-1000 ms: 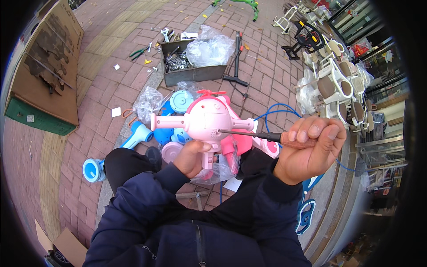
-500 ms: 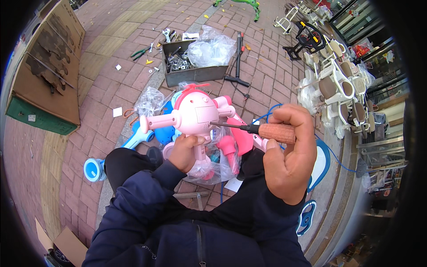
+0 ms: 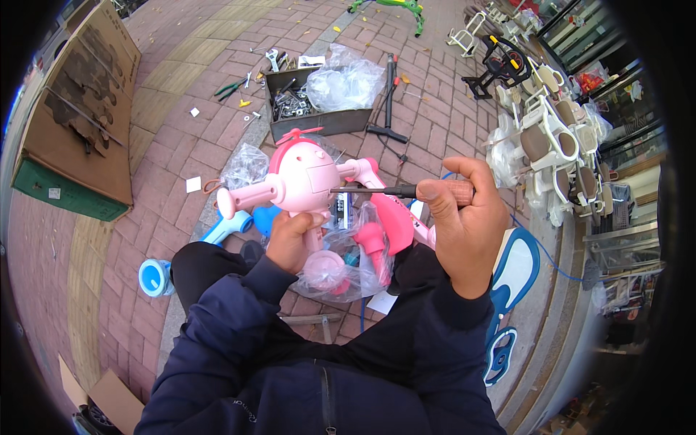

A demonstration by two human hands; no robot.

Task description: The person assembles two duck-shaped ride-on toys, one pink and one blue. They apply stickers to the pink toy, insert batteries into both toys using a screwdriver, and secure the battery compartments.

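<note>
A pink round-bodied plastic toy part [image 3: 304, 177] with stubby arms and a small propeller on its red-pink top is tilted up over my lap. My left hand [image 3: 290, 239] is closed round its lower stub. In my right hand [image 3: 470, 217] is a screwdriver [image 3: 451, 192] with a reddish wooden handle, gripped between thumb and fingers. Its long dark shaft points left, and the tip meets the body beside a rectangular panel. Below lie a clear plastic bag [image 3: 341, 279] with pink parts and a bright pink curved panel [image 3: 395, 223].
A metal toolbox [image 3: 322, 123] with hardware and plastic wrap stands ahead, beside pliers [image 3: 230, 88] and a black T-shaped bar [image 3: 388, 101]. A large cardboard box [image 3: 80, 109] is at left. White-and-brown seats [image 3: 551, 141] pile up at right. A blue cup-shaped part [image 3: 153, 278] sits near my knee.
The toy part has shifted slightly left and turned. My right hand has changed its hold on the screwdriver, the thumb now lying along the front of the handle.
</note>
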